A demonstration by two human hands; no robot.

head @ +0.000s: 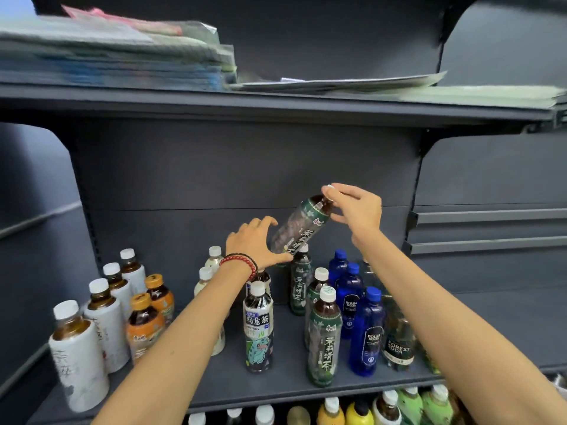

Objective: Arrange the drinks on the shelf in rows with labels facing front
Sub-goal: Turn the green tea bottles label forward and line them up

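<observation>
my right fingers pinch the cap of the jasmine tea bottle, left hand cups its base | it's tilted midair above the green-label row on the shelf | risk imo: pinch slips, it bowls them over lol

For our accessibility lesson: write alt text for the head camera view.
A right hand pinches the cap of a tilted green-label tea bottle while the left hand cups its base, above a dark shelf. White bottles, orange bottles and blue bottles stand in rows on it.
</observation>
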